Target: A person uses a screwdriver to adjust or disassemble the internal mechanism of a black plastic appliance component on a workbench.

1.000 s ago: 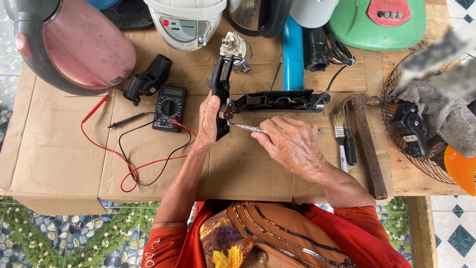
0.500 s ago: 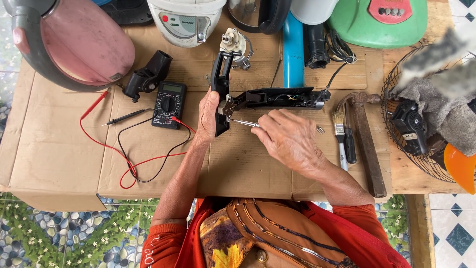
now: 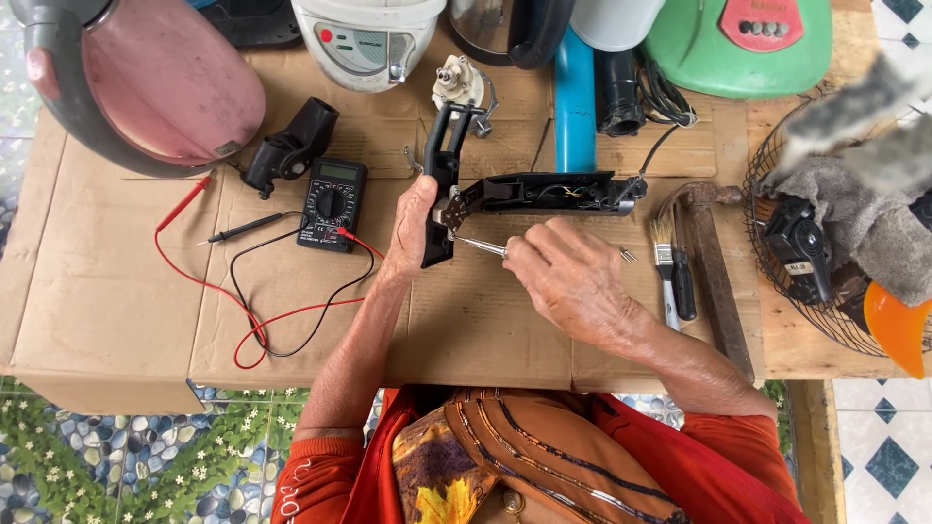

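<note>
The black plastic housing (image 3: 529,192) lies on the cardboard-covered table (image 3: 116,301) near the middle of the view. Its long open trough runs left to right, with thin wires showing inside, and a second arm (image 3: 442,165) rises from its left end toward the far side of the table, so the whole part makes an L. The open side of the trough faces up at the camera.

The left hand (image 3: 416,221) is wrapped around the corner where the two arms meet, fingers closed on it, thumb side against the upright arm. The right hand (image 3: 573,281) is closed around the handle of a screwdriver (image 3: 478,245), which is mostly hidden in the fist. Its thin metal shaft points left and slightly away, with the tip at the housing's corner just beside the left hand's fingers.

To the left lies a black multimeter (image 3: 332,204) with red and black leads (image 3: 243,311) looping over the cardboard. To the right of the right hand are a small paintbrush (image 3: 666,262) and a hammer (image 3: 714,281), lying side by side.
</note>
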